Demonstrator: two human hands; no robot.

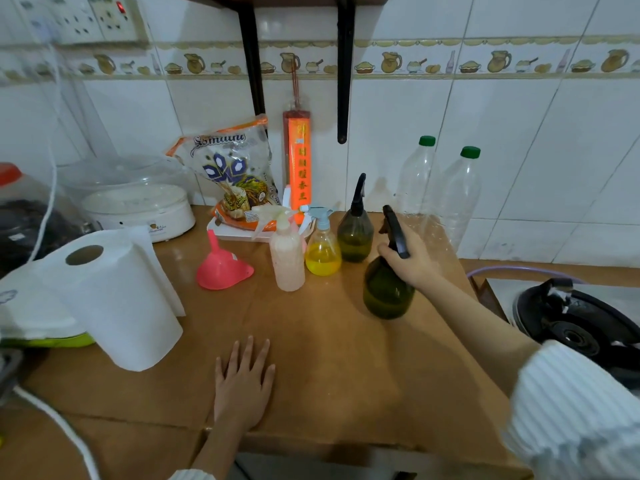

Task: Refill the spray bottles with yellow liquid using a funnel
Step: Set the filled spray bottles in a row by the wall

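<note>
While the right hand clamps its fingers round the neck of the dark green spray bottle right of centre (left hand flat, fingers spread, low centre), a careless swing could topple the yellow-filled bottle or knock the pink funnel lying further left.

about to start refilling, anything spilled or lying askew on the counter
No spill shows. The pink funnel lies tipped on its side left of the spray bottles. The right hand holds the near dark green bottle at its neck.

Dark green spray bottle upright; pink funnel tipped over
</note>
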